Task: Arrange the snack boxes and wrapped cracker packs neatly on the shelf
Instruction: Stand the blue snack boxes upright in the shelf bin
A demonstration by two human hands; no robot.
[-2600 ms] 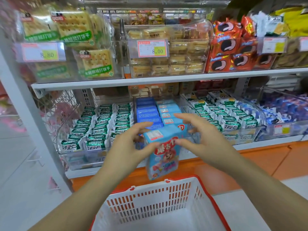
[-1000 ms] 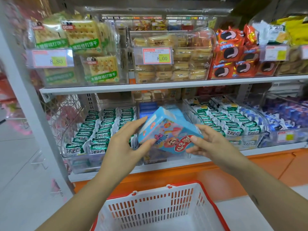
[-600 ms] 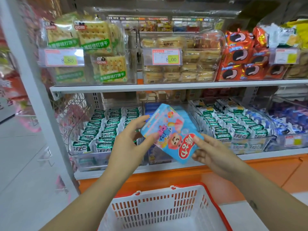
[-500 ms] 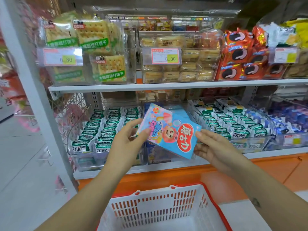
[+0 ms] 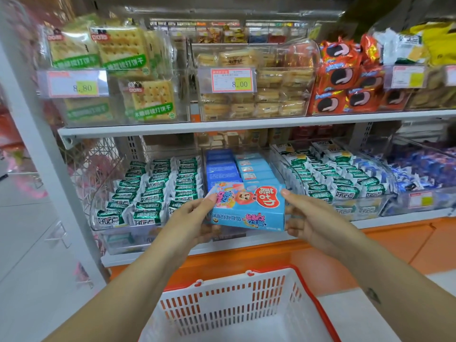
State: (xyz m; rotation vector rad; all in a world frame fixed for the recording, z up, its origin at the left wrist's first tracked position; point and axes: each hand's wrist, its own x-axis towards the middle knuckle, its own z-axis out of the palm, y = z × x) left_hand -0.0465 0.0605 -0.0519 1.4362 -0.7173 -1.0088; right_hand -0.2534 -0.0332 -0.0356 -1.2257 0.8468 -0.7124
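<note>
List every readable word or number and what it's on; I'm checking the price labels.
"8.80": left price tag.
"8.00": middle price tag.
"木糖醇梳打饼干": cracker pack.
Too blurred or upside down to read: right price tags, blue box, small green packs.

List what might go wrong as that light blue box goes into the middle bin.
1. The light blue snack box is held only at its ends by the left hand and right hand; a slip would likely drop it into the red and white basket below.
2. It is held flat and crosswise before two rows of blue boxes, so it may land across them instead of in line.
3. The knuckles may nudge the green-wrapped packs alongside.
</note>
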